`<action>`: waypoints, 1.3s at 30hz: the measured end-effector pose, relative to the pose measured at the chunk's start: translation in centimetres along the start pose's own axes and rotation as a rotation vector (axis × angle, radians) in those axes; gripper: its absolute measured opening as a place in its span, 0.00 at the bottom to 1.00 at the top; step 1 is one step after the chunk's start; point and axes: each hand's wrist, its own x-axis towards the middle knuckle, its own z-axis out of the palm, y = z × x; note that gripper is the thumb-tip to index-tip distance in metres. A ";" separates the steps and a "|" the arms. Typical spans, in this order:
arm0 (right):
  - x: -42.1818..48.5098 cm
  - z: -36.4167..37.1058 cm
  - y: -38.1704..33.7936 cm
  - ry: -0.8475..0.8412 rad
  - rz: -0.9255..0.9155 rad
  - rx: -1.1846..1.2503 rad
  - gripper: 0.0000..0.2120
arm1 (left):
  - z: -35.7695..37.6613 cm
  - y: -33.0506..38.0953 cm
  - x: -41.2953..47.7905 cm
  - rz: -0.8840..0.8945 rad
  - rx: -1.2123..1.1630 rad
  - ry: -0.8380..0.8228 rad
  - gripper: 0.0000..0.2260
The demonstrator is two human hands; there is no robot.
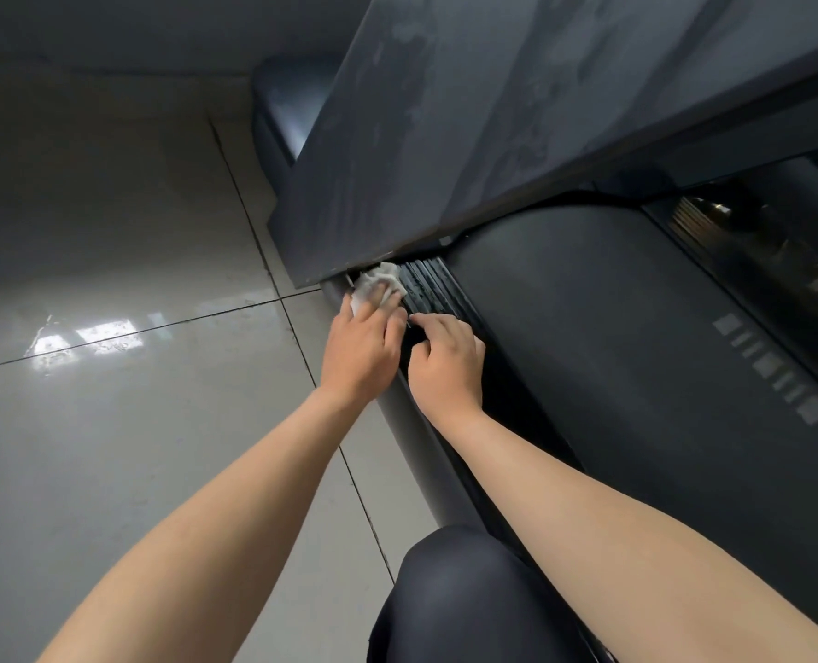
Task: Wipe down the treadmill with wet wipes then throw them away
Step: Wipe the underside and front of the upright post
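A: So, where is the wet wipe (379, 285) sitting right now?

B: It is lying bunched on the ribbed side rail (428, 291) of the treadmill (541, 279), at twelve o'clock from the left hand (361, 349), right where the rail is running under the slanted upright panel (493, 126). The left hand is gripping it, fingers curling over its near end and pressing it down.

A: And the right hand (445, 363)?

B: It is resting just beside the left, at its three o'clock, fingers loosely bent onto the rail and holding nothing I can make out.

A: What is worrying you?

B: I am guessing the wipe could be snagging in the ribs or slipping into the gap under the panel's lower edge, since that edge is hanging right over it. Knuckles could be scraping there too. The ribs are looking wet, so the resting hand may be sliding.

A: Any room for moving?

B: Toward six o'clock the rail is running free back to the knee (469, 590). At nine o'clock it is dropping off to the tiled floor (110, 279). At three o'clock the belt (660, 375) is lying open.
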 end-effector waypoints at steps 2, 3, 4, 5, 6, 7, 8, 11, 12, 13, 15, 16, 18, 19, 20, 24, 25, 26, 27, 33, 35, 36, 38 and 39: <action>0.0 -0.2 -0.2 -0.004 -0.001 0.016 0.16 | 0.0 0.7 -1.8 0.048 -0.053 -0.011 0.16; 0.0 -0.2 -0.3 -0.004 0.001 0.027 0.15 | -0.2 0.8 -2.4 0.014 -0.095 -0.026 0.17; 0.0 -0.3 -0.4 -0.004 0.003 0.036 0.14 | -0.5 1.0 -2.8 -0.030 -0.148 -0.038 0.17; -0.1 -0.4 -0.4 -0.007 0.005 0.041 0.14 | -0.7 1.2 -2.9 -0.064 -0.204 -0.052 0.17; -0.1 -0.4 -0.5 -0.013 0.006 0.045 0.13 | -1.2 1.4 -3.1 -0.081 -0.244 -0.064 0.16; -0.3 -0.5 -0.7 -0.020 0.004 0.048 0.13 | -1.9 1.6 -3.1 -0.087 -0.275 -0.072 0.16; -0.5 -0.5 -1.0 -0.028 -0.001 0.049 0.13 | -2.7 1.9 -3.3 -0.086 -0.291 -0.070 0.15; -0.8 -0.6 -2.6 -0.071 -0.028 0.089 0.15 | -5.1 1.5 -4.0 -0.190 -0.333 -0.017 0.13; -0.7 -0.6 -3.4 -0.094 -0.034 0.129 0.15 | -5.9 0.9 -4.3 -0.276 -0.349 0.004 0.13; -0.6 -0.7 -4.5 -0.131 -0.025 0.176 0.15 | -6.5 0.0 -4.5 -0.353 -0.373 0.027 0.14; 0.0 -1.0 -6.7 -0.221 0.019 0.273 0.15 | -7.8 -1.6 -5.2 -0.458 -0.438 0.070 0.17; 0.2 -1.0 -7.7 -0.253 0.036 0.309 0.15 | -8.5 -2.4 -5.5 -0.500 -0.464 0.092 0.17; 0.6 -0.9 -9.9 -0.304 0.056 0.351 0.15 | -10.0 -3.6 -6.0 -0.577 -0.498 0.148 0.17; 0.6 -0.8 -10.9 -0.331 0.058 0.361 0.15 | -10.7 -4.1 -6.1 -0.613 -0.520 0.180 0.18; 0.7 -0.6 -11.9 -0.357 0.063 0.363 0.15 | -11.4 -4.6 -6.2 -0.652 -0.552 0.208 0.18; 0.7 0.1 -14.6 -0.487 0.147 0.322 0.18 | -13.4 -6.3 -6.0 -0.726 -0.667 0.264 0.12; 0.7 0.4 -15.2 -0.512 0.191 0.322 0.19 | -14.0 -6.5 -5.9 -0.726 -0.682 0.260 0.10; 0.7 0.6 -15.7 -0.536 0.237 0.337 0.20 | -14.4 -6.7 -5.8 -0.733 -0.694 0.260 0.10; 0.7 0.8 -16.2 -0.562 0.285 0.355 0.21 | -14.9 -6.9 -5.7 -0.742 -0.712 0.266 0.10; 3.4 1.2 -18.6 -0.540 0.435 0.449 0.08 | -15.9 -8.3 -3.1 -0.814 -0.799 0.255 0.18; 4.0 1.7 -18.3 -0.509 0.472 0.473 0.16 | -15.4 -8.4 -1.6 -0.805 -0.819 0.224 0.20; 4.4 2.0 -18.0 -0.503 0.508 0.487 0.16 | -15.0 -8.6 -0.9 -0.803 -0.835 0.203 0.21; 4.8 3.4 -17.0 -0.505 0.580 0.496 0.15 | -13.9 -8.9 0.3 -0.815 -0.872 0.164 0.22; 4.9 4.2 -16.5 -0.507 0.605 0.503 0.14 | -13.3 -9.2 0.7 -0.822 -0.881 0.150 0.23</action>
